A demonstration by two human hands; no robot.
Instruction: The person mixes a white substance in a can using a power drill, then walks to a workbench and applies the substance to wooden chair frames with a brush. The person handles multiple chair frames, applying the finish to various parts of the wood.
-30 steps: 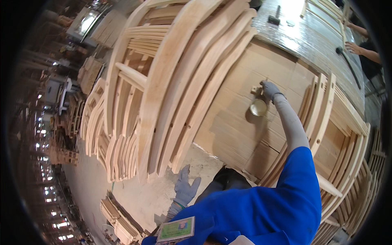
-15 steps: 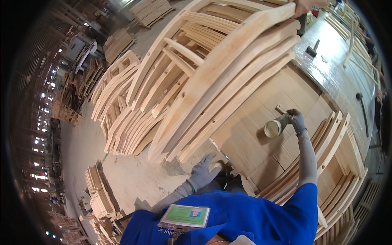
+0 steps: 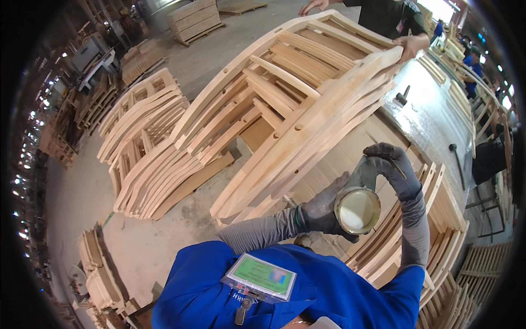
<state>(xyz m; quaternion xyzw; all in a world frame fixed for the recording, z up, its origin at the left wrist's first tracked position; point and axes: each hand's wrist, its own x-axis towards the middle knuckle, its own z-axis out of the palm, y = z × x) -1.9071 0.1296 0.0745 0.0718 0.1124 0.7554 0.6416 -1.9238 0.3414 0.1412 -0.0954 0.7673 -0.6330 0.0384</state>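
A round cup (image 3: 359,211) with a whitish liquid in it is held in front of my chest, its open mouth facing up toward me. My left hand (image 3: 323,211), in a grey glove, is wrapped round the cup's left side. My right hand (image 3: 394,167), gloved too, closes over its narrow greyish far end. A thin stick (image 3: 398,168) shows against the right hand's fingers; its other end is hidden. Just beyond the cup lies a stack of curved wooden chair frames (image 3: 298,129) with slats and drilled holes.
Another person's hand (image 3: 411,46) rests on the stack's far end. More frames (image 3: 148,164) are piled at left, others (image 3: 438,203) at right. A mallet (image 3: 402,96) and a dark-headed hammer (image 3: 456,159) lie on the shiny table (image 3: 419,118). Cardboard (image 3: 323,170) lies under the frames.
My right hand has brought the cup nearer to me, and my left hand has come up from the lower middle onto it. The other person and the top frame have shifted.
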